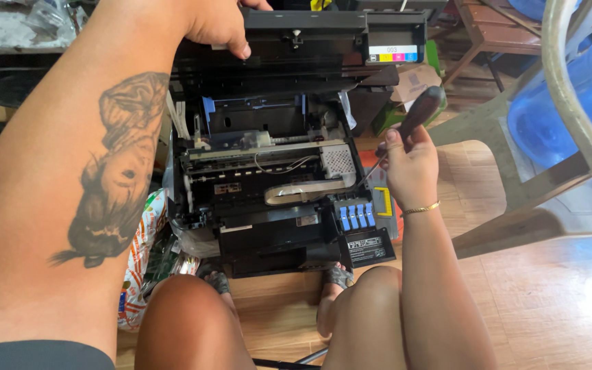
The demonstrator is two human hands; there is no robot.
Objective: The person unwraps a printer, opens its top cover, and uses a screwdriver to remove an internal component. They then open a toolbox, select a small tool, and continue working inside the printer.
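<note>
Colour-striped label (pixel 393 54) on raised printer lid's right end; printed white-orange bag (pixel 140 255) at printer's left base.

surface: wooden plank floor (pixel 549 301), light brown, sunlit at lower right. directly on it: opened black printer (pixel 275 205), standing between the person's sandalled feet (pixel 337 277); crumpled printed plastic bag (pixel 142 253) just left of the printer; wooden chair frame (pixel 515 199) to the right; blue water jugs (pixel 584 96) at far right; green box (pixel 395 113) behind the printer; dark wooden stool (pixel 495 34) at the back.
</note>
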